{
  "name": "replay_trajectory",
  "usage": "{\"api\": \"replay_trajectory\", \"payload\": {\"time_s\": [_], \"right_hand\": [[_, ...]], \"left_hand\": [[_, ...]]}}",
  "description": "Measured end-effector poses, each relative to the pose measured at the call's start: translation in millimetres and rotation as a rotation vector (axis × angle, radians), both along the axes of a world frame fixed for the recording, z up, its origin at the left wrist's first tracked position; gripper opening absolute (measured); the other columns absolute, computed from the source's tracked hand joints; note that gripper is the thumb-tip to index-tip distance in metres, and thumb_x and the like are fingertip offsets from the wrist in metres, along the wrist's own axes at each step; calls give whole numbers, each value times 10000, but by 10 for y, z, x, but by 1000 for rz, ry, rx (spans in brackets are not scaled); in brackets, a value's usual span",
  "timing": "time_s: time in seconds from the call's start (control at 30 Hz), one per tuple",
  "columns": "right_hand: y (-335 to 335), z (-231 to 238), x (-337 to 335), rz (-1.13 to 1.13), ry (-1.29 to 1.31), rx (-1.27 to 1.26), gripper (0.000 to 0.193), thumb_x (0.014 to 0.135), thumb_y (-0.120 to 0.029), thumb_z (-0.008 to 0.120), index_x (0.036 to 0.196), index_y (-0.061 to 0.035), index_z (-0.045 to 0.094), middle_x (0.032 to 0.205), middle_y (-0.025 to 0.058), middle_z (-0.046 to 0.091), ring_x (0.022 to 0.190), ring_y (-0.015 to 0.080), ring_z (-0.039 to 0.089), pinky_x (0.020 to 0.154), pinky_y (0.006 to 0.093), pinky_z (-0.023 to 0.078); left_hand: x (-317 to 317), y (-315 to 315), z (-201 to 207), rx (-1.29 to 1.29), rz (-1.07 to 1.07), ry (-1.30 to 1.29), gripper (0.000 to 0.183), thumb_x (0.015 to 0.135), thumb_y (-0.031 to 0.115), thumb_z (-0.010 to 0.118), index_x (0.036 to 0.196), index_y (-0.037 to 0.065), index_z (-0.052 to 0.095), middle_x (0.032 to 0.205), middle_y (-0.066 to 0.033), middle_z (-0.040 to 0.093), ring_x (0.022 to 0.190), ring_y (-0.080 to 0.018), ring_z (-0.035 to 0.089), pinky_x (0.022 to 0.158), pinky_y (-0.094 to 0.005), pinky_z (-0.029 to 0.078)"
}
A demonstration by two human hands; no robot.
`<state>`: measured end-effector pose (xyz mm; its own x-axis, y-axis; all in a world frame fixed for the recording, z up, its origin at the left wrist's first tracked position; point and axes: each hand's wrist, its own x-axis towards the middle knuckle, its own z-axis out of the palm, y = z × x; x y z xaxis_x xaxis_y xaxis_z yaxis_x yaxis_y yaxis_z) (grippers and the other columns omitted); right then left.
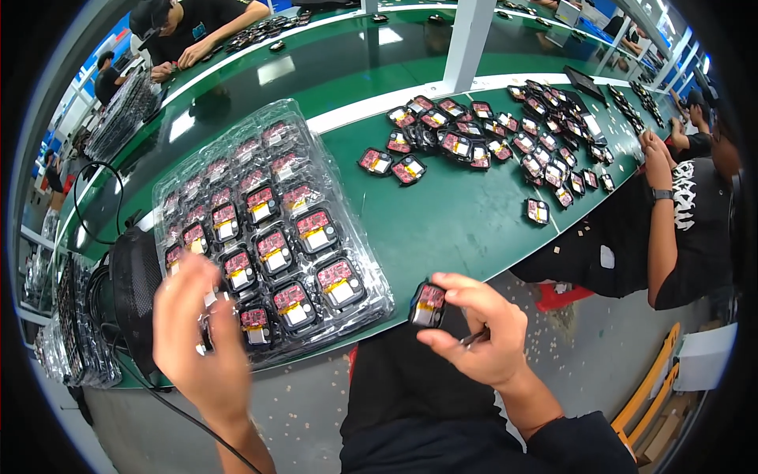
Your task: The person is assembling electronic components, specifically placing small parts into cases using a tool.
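Note:
My right hand (493,336) holds a small black-cased electronic unit (427,306) between thumb and fingers, in front of the bench edge. Red circuitry and a silvery block show inside its case. A thin dark metal tool (475,339), its kind unclear, also lies within that hand. Smeared by motion, my left hand (201,336) is over the near left part of a clear plastic tray (365,268). Small white bits show by its fingers; whether they are gripped is unclear. Similar units (339,283) with red boards and white blocks sit in the tray's pockets.
Loose units (456,144) lie heaped on the green bench (426,229) beyond the tray. A black mesh-sided object (136,292) with cables stands left of it, near stacked clear trays (75,332). A white post (467,47) rises behind. Co-workers sit at right and across the bench.

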<state>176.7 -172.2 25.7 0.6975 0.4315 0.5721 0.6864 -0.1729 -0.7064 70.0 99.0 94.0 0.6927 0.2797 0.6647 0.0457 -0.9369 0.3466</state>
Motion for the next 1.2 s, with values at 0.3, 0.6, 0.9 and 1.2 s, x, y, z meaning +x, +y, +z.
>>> {"api": "replay_trajectory", "payload": {"time_s": [0.3, 0.6, 0.9, 1.2], "right_hand": [[63, 264, -274, 333, 531, 168, 376, 798, -111, 927, 1027, -31, 639, 1267, 194, 730, 674, 73, 602, 562, 230, 487], [164, 169, -516, 509, 1014, 458, 388, 872, -139, 882, 1043, -15, 556, 1237, 193, 687, 751, 46, 614, 574, 243, 497], [181, 185, -350, 298, 265, -23, 288, 845, -14, 806, 1109, 18, 694, 965, 136, 702, 695, 239, 690, 559, 311, 562], [140, 1, -289, 140, -273, -93, 291, 739, -23, 831, 1024, -17, 774, 926, 75, 710, 576, 142, 600, 483, 263, 440]], "left_hand": [[-221, -845, -571, -314, -620, -29, 404, 875, 58, 803, 1261, 105, 691, 1367, -242, 557, 1211, -455, 647, 985, -491, 607], [-345, -1135, -824, -746, -487, -328, 590, 874, 128, 861, 1374, 46, 559, 1304, -243, 578, 1166, -452, 679, 991, -528, 602], [-446, -1203, -738, -1553, -448, -344, 693, 887, 144, 852, 1424, -22, 447, 1342, -257, 559, 1205, -423, 664, 1074, -542, 547], [-471, -1182, -747, -1632, -514, -234, 721, 876, 217, 870, 1423, 0, 452, 1343, -230, 558, 1258, -424, 639, 1090, -519, 541]]}}
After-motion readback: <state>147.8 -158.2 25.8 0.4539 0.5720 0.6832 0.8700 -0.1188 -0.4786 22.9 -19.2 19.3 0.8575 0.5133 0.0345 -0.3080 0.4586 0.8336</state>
